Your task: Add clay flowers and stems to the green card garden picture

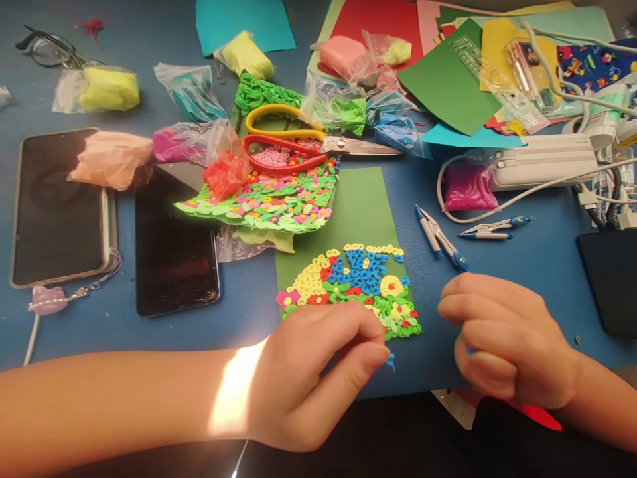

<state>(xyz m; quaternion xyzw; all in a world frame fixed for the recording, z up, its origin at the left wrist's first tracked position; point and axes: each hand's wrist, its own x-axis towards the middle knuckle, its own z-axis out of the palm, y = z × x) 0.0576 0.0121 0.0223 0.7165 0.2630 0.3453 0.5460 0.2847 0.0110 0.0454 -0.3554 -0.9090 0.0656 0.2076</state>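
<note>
Head view: the left hand hangs just over the near edge of the clay picture, its thumb and forefinger pinched together, with a blue strand poking out at the tips. The right hand is held apart from it, to the right of the picture, curled into a loose fist — a blue speck shows between the fingers, gripped there.

The picture lies on the blue table, made of yellow, blue, red and green bits on the lower part of a green card. A bright patch of light crosses the left wrist.

Just beyond, a flower panel overlaps the card's left side, and scissors rest across it, blades pointing right. Bags of clay lie around them; a peach bag sits partly over a phone, with a second phone beside it. Beyond the right hand are two compasses — and, farther off, a magenta bag against a white block.
</note>
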